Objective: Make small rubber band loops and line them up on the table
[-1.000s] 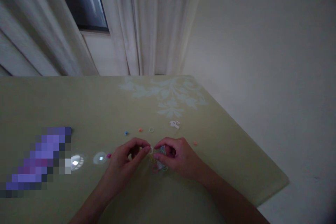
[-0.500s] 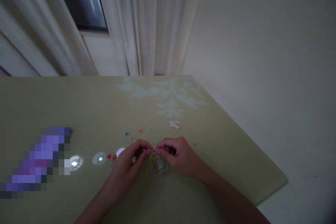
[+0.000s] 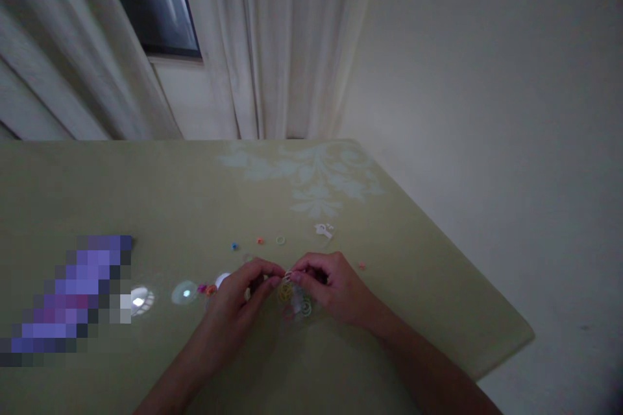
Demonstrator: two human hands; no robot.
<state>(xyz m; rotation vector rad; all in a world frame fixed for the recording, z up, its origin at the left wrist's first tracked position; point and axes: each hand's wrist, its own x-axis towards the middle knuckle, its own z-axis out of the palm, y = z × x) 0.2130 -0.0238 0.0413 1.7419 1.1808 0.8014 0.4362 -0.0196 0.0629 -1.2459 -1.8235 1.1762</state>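
On the tabletop, a blurred purple object lies well left of the ring cluster. The left hand, partly covering a white round thing, and right hand nearly meet just beyond the cluster, fingers of both pinched closed on pale loops. Farther beyond the cluster lie a white piece, rightward, and, leftward, a blue bead and orange bead.

Glossy tabletop, cloth curtains, matt wall
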